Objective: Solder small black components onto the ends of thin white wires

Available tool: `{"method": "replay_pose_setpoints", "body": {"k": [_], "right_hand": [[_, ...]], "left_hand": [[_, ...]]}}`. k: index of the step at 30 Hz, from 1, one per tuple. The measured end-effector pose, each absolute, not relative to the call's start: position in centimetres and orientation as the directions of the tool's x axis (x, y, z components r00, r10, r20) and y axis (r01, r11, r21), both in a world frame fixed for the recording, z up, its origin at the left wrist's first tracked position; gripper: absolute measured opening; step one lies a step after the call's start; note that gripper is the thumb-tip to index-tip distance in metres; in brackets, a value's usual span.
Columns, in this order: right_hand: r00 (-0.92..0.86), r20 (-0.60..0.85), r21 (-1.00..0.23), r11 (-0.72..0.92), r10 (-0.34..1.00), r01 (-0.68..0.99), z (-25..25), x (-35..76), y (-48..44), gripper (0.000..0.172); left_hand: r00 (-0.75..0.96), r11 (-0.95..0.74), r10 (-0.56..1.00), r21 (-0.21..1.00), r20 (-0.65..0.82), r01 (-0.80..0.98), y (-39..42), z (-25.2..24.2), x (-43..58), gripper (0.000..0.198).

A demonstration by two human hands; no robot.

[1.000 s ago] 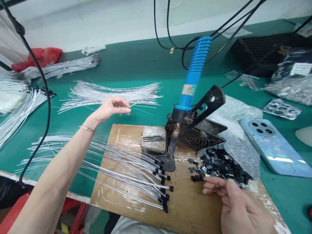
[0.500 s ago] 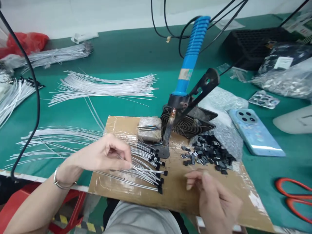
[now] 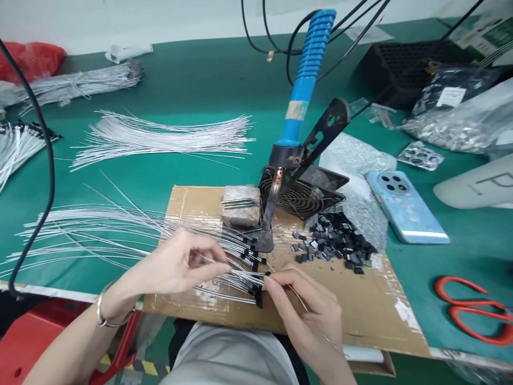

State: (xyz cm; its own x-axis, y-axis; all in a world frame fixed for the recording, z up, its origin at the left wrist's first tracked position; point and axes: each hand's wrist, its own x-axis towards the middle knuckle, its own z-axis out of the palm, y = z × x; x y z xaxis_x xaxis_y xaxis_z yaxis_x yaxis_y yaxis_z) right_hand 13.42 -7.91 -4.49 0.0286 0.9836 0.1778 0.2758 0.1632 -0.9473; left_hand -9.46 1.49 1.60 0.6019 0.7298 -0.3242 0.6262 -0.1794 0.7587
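Note:
My left hand (image 3: pixel 196 262) pinches thin white wires above the cardboard (image 3: pixel 360 315). Under and beyond its fingers lie more white wires (image 3: pixel 100 214), with black connectors (image 3: pixel 256 262) at their right ends. My right hand (image 3: pixel 306 307) has thumb and index finger pressed together at a black connector on the end of the held wires. A thin wire strand runs across the right palm. Loose black connectors (image 3: pixel 340 238) lie in a pile beyond the right hand. A small wrapped block (image 3: pixel 240 206) with metal rods on top sits behind the wires.
A blue-handled soldering iron (image 3: pixel 306 80) stands on a bracket beside a black fan (image 3: pixel 300 198). Farther right are a phone (image 3: pixel 406 206), a white bottle (image 3: pixel 476 184) and red-handled scissors (image 3: pixel 473 310). Another white wire bundle (image 3: pixel 168 136) lies behind. A black cable (image 3: pixel 50 160) hangs at left.
My right hand has moved left from near the loose connectors to the end of the held wires and closed there. My left hand keeps its pinch. The view has shifted slightly.

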Motion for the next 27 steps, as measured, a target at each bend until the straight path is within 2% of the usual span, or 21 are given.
{"method": "replay_pose_setpoints", "body": {"k": [2,3,5,6,7,8,10,11,13,16,19,23,27], "right_hand": [[0.039,0.182,-0.947,0.165,0.982,0.277,-4.9,13.8,-8.0,0.018],[0.050,0.178,-0.950,0.158,0.983,0.270,-5.1,13.9,-8.1,0.019],[0.060,0.151,-0.960,0.132,0.987,0.247,-5.4,14.0,-8.2,0.020],[0.057,0.133,-0.966,0.116,0.989,0.232,-5.5,13.9,-8.3,0.021],[0.048,0.115,-0.970,0.102,0.992,0.219,-5.6,13.8,-8.3,0.022],[0.037,0.105,-0.972,0.094,0.994,0.215,-5.6,13.6,-8.4,0.022],[0.010,0.113,-0.968,0.108,0.994,0.227,-5.6,13.1,-8.4,0.021],[-0.006,0.135,-0.961,0.132,0.991,0.242,-5.6,12.9,-8.3,0.020],[-0.028,0.183,-0.943,0.183,0.983,0.277,-5.7,12.6,-8.3,0.017],[-0.012,0.207,-0.932,0.201,0.978,0.302,-5.9,12.7,-8.2,0.015],[-0.005,0.146,-0.950,0.142,0.989,0.278,-5.9,13.3,-8.3,0.014],[-0.060,0.051,-0.974,0.063,0.997,0.216,-5.6,14.1,-8.3,0.014],[-0.152,0.052,-0.971,0.086,0.987,0.224,-5.3,14.9,-8.2,0.020]], "left_hand": [[0.478,-0.295,0.852,0.560,-0.213,0.774,1.4,2.7,-10.8,0.033],[0.397,-0.329,0.913,0.405,-0.095,0.853,1.3,3.3,-11.5,0.034],[0.259,-0.276,0.952,0.089,0.166,0.957,1.0,4.1,-12.6,0.037],[0.245,-0.256,0.944,0.020,0.218,0.967,0.7,4.3,-12.8,0.037],[0.264,-0.274,0.939,0.020,0.219,0.961,0.4,4.2,-12.7,0.036],[0.308,-0.326,0.936,0.089,0.170,0.941,-0.1,3.9,-12.2,0.033],[0.449,-0.413,0.894,0.365,-0.014,0.834,-1.2,2.9,-10.4,0.025],[0.507,-0.409,0.858,0.489,-0.081,0.771,-1.8,2.2,-9.2,0.023],[0.558,-0.358,0.816,0.628,-0.149,0.691,-3.0,1.0,-6.9,0.025],[0.545,-0.295,0.821,0.691,-0.171,0.660,-4.4,-0.1,-4.7,0.016],[0.509,-0.238,0.843,0.729,-0.173,0.642,-4.7,-0.5,-4.3,0.016],[0.455,-0.105,0.860,0.794,-0.230,0.599,-4.1,-0.9,-4.6,0.016],[0.415,-0.021,0.872,0.827,-0.260,0.562,-3.7,-1.4,-4.6,0.015]]}}
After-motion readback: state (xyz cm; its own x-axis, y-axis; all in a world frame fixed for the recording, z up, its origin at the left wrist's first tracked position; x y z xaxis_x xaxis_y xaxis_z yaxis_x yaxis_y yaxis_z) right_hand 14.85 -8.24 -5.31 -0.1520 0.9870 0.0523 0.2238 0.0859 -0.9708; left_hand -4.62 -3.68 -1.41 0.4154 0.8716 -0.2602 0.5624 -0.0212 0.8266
